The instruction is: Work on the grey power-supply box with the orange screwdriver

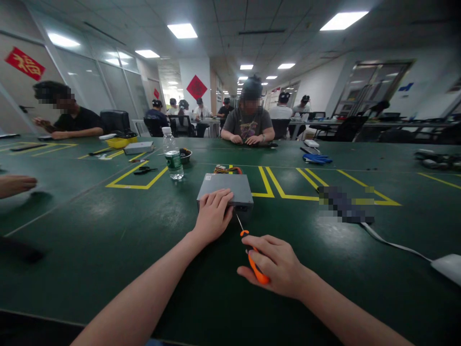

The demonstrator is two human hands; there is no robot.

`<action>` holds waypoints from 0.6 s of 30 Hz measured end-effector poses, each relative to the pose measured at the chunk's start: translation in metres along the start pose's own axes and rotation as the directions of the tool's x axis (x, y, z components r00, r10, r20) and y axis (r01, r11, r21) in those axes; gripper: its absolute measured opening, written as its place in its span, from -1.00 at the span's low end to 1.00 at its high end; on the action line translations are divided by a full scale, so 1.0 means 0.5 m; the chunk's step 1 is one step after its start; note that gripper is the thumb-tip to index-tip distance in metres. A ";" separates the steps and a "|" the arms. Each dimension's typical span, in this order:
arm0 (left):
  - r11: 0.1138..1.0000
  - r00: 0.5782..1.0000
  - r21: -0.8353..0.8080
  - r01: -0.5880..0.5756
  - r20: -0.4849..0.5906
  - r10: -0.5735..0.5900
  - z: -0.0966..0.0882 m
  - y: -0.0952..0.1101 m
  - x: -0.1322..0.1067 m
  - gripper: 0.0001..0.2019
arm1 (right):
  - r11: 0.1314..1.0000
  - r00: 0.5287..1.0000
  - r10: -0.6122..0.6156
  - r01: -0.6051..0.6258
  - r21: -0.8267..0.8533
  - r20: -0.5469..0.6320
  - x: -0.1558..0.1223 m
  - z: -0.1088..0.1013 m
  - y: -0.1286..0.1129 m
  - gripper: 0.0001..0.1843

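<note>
A screwdriver was angled toward a gray metal box

The gray metal box sat on the green surface, directly ahead of the person. The left grip lay over its near left corner, fingers flat on the top rather than closed around it, hiding part of the top and the near edge. The right grip was pinching the orange and black handle of the screwdriver, just nearer than the box and to its right. The shaft ran up to the box's near face; whether the tip touched it could not be told.

Colored wires bunched at the far edge of the box. Beyond it to the left stood an upright clear bottle, with a bowl just behind, and farther left lay a small black tool inside a yellow outline. To the right, well apart from the box, a blurred-out dark item lay beside a white cable, and blue gloves or cloth rested farther back. A co-worker's hand reached in at the left edge. Across the surface sat another person in a gray shirt.
</note>
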State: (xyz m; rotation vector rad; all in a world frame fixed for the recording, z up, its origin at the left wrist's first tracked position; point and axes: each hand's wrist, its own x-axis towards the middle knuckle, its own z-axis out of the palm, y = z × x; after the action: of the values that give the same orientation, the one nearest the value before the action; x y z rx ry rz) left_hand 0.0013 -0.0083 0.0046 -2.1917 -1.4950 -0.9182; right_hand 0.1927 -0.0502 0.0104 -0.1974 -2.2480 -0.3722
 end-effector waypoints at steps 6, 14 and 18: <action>1.000 1.000 -0.009 -0.002 -0.015 0.002 -0.002 0.001 0.000 -0.70 | 0.992 0.988 -0.031 0.048 -0.113 0.148 -0.007 0.003 -0.001 -0.85; 1.000 1.000 -0.026 -0.004 -0.007 0.003 0.002 -0.003 -0.001 -0.69 | 0.992 0.962 0.018 0.018 -0.127 0.274 0.007 -0.003 -0.014 -0.77; 1.000 1.000 -0.026 0.000 -0.005 -0.001 0.000 -0.002 -0.001 -0.69 | 0.980 0.985 -0.072 0.099 -0.174 0.156 0.009 0.001 -0.007 -0.77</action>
State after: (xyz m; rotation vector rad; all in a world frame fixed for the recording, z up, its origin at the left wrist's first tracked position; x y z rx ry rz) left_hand 0.0002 -0.0079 0.0042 -2.2058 -1.4897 -0.9472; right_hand 0.1885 -0.0531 0.0130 -0.2308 -2.3753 -0.6286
